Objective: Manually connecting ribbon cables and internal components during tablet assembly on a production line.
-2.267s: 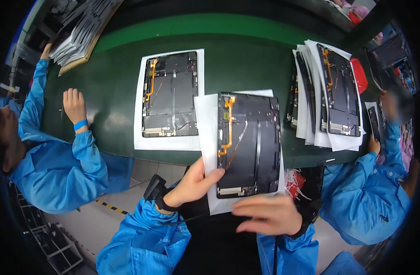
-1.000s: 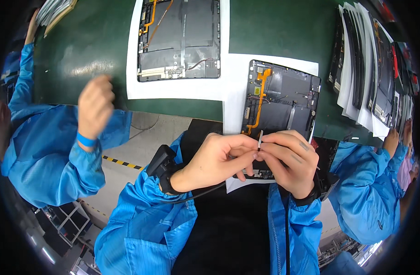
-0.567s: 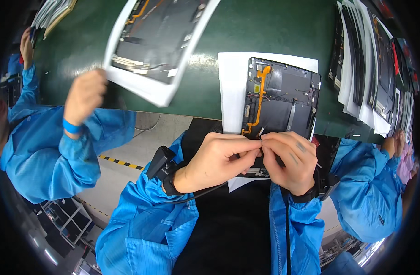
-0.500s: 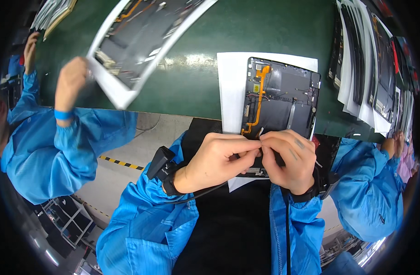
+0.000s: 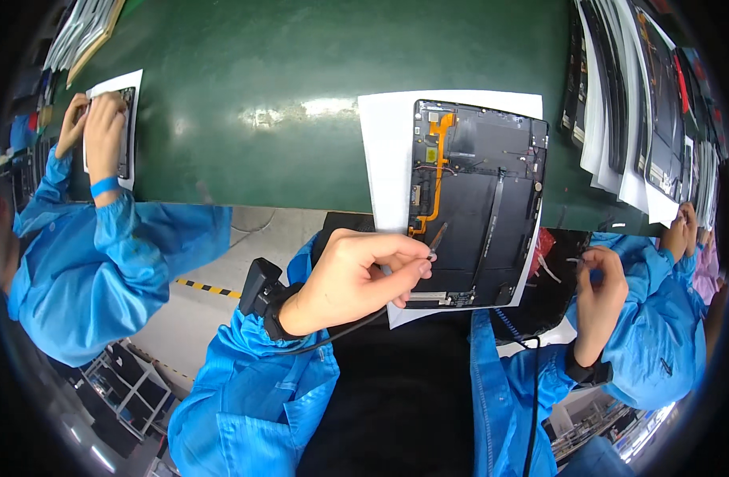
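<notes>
A dark tablet housing (image 5: 476,215), with an orange flex cable (image 5: 441,179) down its left side, lies open-side up on a white paper sheet (image 5: 388,151) at the table's near edge. Over its lower left, my left hand (image 5: 364,270) pinches a thin brown-and-grey strip (image 5: 437,238) between thumb and forefinger; whether the strip is joined to the housing I cannot tell. Off to the right, away from the housing, my right hand (image 5: 601,298) is closed in a pinch on a small whitish strip (image 5: 573,260), partly hidden by the fingertips.
Housings and paper sheets (image 5: 619,119) stand in a row at the right of the green table (image 5: 253,159). A red bag (image 5: 544,246) and white strips (image 5: 550,270) lie right of the housing. At left, a co-worker's hands (image 5: 102,131) handle another housing; another co-worker sits at right.
My right hand has left my left hand and moved right with a small whitish strip. My left hand stays near the housing. The left co-worker's housing has moved from the table's far side towards that person.
</notes>
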